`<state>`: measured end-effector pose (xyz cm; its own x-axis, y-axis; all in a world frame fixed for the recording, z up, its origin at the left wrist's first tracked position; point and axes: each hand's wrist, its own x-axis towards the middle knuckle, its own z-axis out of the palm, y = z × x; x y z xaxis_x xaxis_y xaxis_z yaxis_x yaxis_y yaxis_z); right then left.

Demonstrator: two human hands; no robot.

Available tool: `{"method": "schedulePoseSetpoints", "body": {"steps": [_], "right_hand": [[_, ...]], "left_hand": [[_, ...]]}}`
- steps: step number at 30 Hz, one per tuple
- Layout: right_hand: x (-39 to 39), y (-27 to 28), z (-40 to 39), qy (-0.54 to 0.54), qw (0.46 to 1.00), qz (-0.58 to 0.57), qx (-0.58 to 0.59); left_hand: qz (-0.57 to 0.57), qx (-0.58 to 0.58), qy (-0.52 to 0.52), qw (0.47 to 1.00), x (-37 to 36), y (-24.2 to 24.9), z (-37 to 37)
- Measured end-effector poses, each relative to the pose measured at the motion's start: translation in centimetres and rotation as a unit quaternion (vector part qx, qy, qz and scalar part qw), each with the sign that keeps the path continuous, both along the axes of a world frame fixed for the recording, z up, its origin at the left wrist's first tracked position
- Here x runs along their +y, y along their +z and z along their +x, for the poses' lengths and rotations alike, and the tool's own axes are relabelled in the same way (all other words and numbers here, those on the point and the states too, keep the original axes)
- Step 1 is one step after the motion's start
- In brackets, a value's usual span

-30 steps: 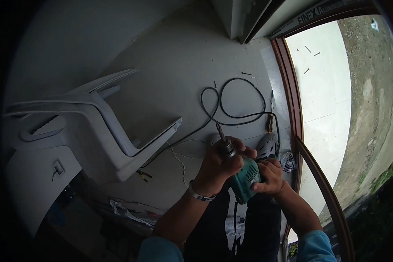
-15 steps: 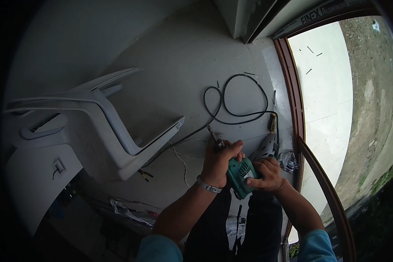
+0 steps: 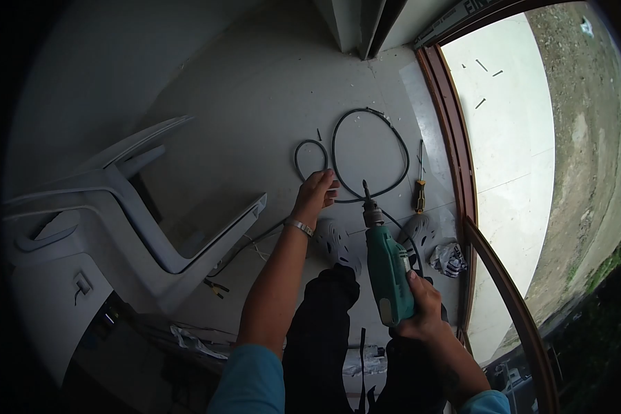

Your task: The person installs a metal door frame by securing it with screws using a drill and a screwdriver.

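Observation:
My right hand (image 3: 424, 307) is wrapped round the handle of a green power drill (image 3: 386, 269). The drill points away from me, with a bit (image 3: 366, 188) in its dark chuck (image 3: 372, 214). To the left of the chuck, my left hand (image 3: 315, 193) is off the drill, its fingers loosely bent and apart; nothing shows in it. A black cable (image 3: 334, 148) lies looped on the floor just beyond that hand. On the floor at right lies a screwdriver (image 3: 420, 196) with a yellow and black handle.
A white plastic chair (image 3: 145, 207) lies tipped over at left, with pliers (image 3: 217, 288) near it. A crumpled plastic bag (image 3: 448, 260) sits by the brown door frame (image 3: 455, 124). Several screws (image 3: 481, 103) lie on the bright ledge outside. My shoes (image 3: 338, 245) stand below the cable.
My left hand has come off the chuck and moved up and left. The drill has swung round in my right hand, which now grips its handle, so it points forward.

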<state>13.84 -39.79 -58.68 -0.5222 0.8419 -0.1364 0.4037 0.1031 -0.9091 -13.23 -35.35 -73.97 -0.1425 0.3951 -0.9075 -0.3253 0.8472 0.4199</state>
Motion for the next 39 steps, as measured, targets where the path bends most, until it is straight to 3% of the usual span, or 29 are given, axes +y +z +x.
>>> {"method": "schedulePoseSetpoints", "body": {"steps": [1, 2, 3, 6, 12, 13, 14, 15, 16, 17, 19, 21, 24, 28, 30, 34, 36, 39], "right_hand": [[0.1, -0.3, 0.9, -0.033, 0.999, -0.03, 0.015], [0.2, -0.8, 2.3, -0.04, 0.999, -0.028, 0.014], [0.3, -0.8, 3.6, -0.048, 0.997, -0.047, 0.025], [2.9, 0.1, 6.1, -0.061, 0.996, -0.063, 0.026], [3.9, -0.1, 8.2, -0.092, 0.993, -0.052, 0.051], [3.9, 0.1, 8.6, -0.093, 0.993, -0.053, 0.055], [3.6, 0.5, 8.3, -0.105, 0.989, -0.061, 0.083], [3.6, 1.4, 7.6, -0.118, 0.984, -0.067, 0.116], [3.8, 2.9, 6.7, -0.136, 0.979, -0.067, 0.137], [4.1, 4.9, 6.1, -0.137, 0.978, -0.056, 0.15], [4.3, 10.0, 5.9, -0.121, 0.979, -0.092, 0.138], [3.1, 15.5, 6.3, -0.134, 0.975, -0.108, 0.143], [3.2, 25.9, 7.5, -0.154, 0.974, -0.095, 0.134], [3.6, 37.9, 10.6, -0.112, 0.983, 0.044, 0.14], [2.8, 41.9, 11.9, -0.14, 0.972, -0.092, 0.163], [3.5, 48.2, 12.8, -0.121, 0.976, 0.145, 0.105], [3.0, 50.4, 11.7, -0.246, 0.949, 0.086, 0.179], [4.8, 53.9, 11.2, -0.265, 0.941, 0.13, 0.163]], "left_hand": [[0.043, 0.193, -0.087, 0.976, -0.4, -6.9, -1.1], [0.09, 0.436, -0.169, 0.879, 1.2, -8.9, -1.0], [0.048, 0.496, -0.231, 0.835, 2.9, -10.6, -1.4], [-0.022, 0.558, -0.324, 0.763, 6.4, -14.3, -1.6], [-0.042, 0.558, -0.397, 0.727, 6.9, -17.1, -1.7], [-0.001, 0.462, -0.27, 0.845, 6.4, -17.1, -1.2], [0.04, 0.353, -0.133, 0.925, 7.2, -13.6, -0.6], [0.056, 0.152, 0.067, 0.985, 7.4, -9.2, 2.0], [0.107, -0.016, 0.179, 0.978, 7.0, -4.9, 3.7], [0.139, -0.113, 0.216, 0.96, 6.7, -0.3, 5.3], [0.166, -0.209, 0.223, 0.938, 7.0, 10.2, 8.7], [0.15, -0.244, 0.242, 0.927, 7.8, 20.1, 11.2], [0.138, -0.251, 0.281, 0.916, 8.3, 31.0, 12.9], [0.18, -0.223, 0.248, 0.925, 10.2, 44.8, 14.9], [0.216, -0.214, 0.233, 0.924, 11.2, 49.8, 16.0], [0.317, -0.186, 0.194, 0.909, 13.7, 60.4, 18.2], [0.386, -0.229, 0.155, 0.88, 15.3, 65.1, 18.5], [0.481, -0.222, 0.135, 0.837, 17.6, 72.5, 19.6]]}}
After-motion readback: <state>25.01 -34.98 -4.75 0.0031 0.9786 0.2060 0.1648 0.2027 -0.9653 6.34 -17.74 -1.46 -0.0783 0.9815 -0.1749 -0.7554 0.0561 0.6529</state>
